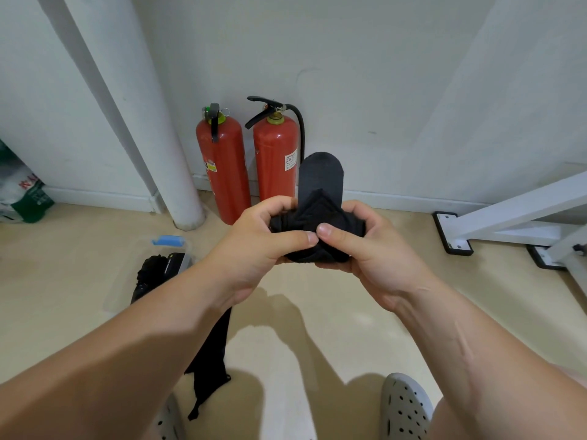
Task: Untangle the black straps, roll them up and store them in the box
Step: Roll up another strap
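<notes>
Left hand (259, 241), right hand (365, 246) gripping strap (320, 176), thumbs touching

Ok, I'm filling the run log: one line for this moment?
left hand: grips black strap | right hand: grips black strap | box: on floor

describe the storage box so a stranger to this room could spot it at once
Find the thick white pipe running down the wall to the floor on the left. Just in front of its foot sits the box, black straps piled inside. It is the only see-through container, with a blue clip on its rim, unlike the green-and-white bag further left or the red fire extinguishers.
</notes>
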